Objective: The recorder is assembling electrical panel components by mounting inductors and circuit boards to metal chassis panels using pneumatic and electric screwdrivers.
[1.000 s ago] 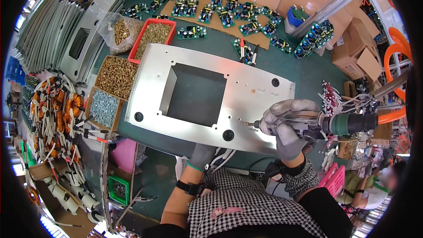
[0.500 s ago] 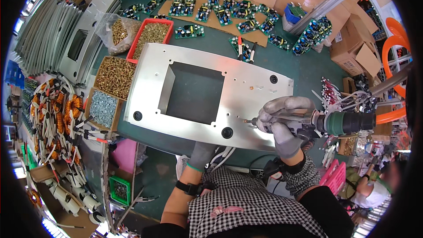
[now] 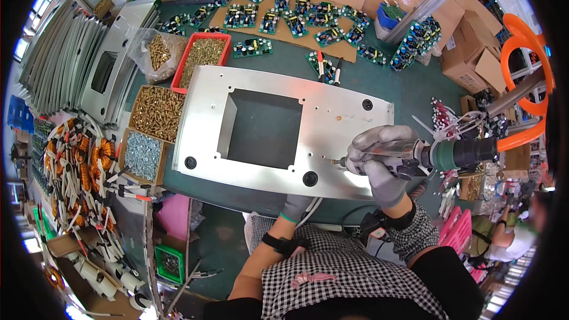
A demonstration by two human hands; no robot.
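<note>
A silvery sheet-metal panel [image 3: 326,133] with a large rectangular window and black round plugs lies in front of me. My right hand [image 3: 382,151], in a grey glove, is wrapped round an air screwdriver [image 3: 453,154] held nearly level. The driver's tip is close to the panel's surface, right of a small hole; whether it touches cannot be told. Gloved too, my left hand [image 3: 296,206] reaches under the panel's near edge, where the panel hides its fingers. Small studs stand on the panel's right part.
Beyond the panel lie several green circuit boards [image 3: 240,16] and two pens [image 3: 338,71]. At the left are a red bin [image 3: 226,53] of small fasteners, brass-coloured screws [image 3: 157,112], silver screws [image 3: 142,154] and copper coils [image 3: 104,154]. An orange hose [image 3: 521,136] trails right. A person [image 3: 515,240] sits at far right.
My left hand has shifted right beneath the panel's near edge. The view has moved slightly. The screwdriver stays at about the same spot on the panel, still in my right hand.
</note>
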